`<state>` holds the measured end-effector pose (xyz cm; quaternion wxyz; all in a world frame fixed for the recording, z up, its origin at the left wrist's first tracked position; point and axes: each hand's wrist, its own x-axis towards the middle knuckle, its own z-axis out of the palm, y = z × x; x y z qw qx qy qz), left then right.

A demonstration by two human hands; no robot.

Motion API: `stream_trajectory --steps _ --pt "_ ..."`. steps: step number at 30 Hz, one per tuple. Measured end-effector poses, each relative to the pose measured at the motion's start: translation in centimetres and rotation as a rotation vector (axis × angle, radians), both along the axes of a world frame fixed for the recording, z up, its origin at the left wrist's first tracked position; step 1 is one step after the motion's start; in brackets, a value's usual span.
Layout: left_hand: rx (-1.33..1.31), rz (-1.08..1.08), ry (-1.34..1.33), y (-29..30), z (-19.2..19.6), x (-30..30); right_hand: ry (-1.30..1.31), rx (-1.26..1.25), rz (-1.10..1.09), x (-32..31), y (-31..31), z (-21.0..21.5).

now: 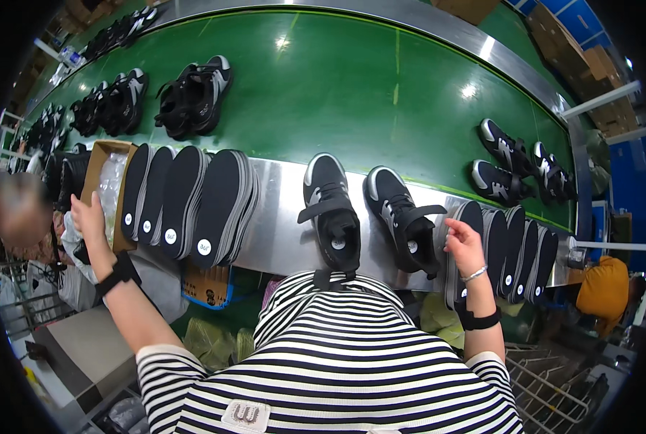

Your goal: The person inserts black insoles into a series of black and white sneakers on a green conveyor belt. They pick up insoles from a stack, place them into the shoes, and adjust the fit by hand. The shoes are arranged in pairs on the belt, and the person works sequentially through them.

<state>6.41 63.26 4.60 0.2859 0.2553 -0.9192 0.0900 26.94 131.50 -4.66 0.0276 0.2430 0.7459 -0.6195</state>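
My left hand [90, 219] is stretched out to the left, fingers apart and nothing in it, beside a cardboard box [96, 171] with clear plastic inside. My right hand [465, 248] hovers at the near end of a stack of black insoles [469, 214], fingers loosely bent and no object visible in them. Between my hands, on the metal edge, stand two black sneakers with silver toes: a left-hand one [327, 189] and a right-hand one [393, 197]. Both straps stick out sideways. To their left lie several stacks of black insoles [225, 195] with round white stickers.
Beyond the metal edge [279, 188] runs a green conveyor surface [323, 87]. Pairs of black shoes [196, 98] stand on it at the left, and more shoes [498, 181] at the right. A person in yellow [602, 293] is at the far right. A wire rack [554, 383] stands near my right side.
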Motion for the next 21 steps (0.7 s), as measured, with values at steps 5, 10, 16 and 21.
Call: stream_trajectory --steps 5,10,16,21 --pt "0.929 -0.697 0.001 22.1 2.0 5.3 -0.193 -0.113 0.079 0.6 -2.5 -2.2" --pt "0.811 -1.151 -0.553 36.5 -2.0 12.4 -0.058 -0.146 0.295 -0.3 -7.0 -1.7" --pt "0.469 -1.035 -0.888 42.2 -5.1 12.8 0.072 -1.114 -0.010 -1.3 -6.4 3.5" --pt "0.445 -1.048 -0.865 43.6 -7.7 9.4 0.111 -1.313 0.027 -0.6 -6.0 3.0"
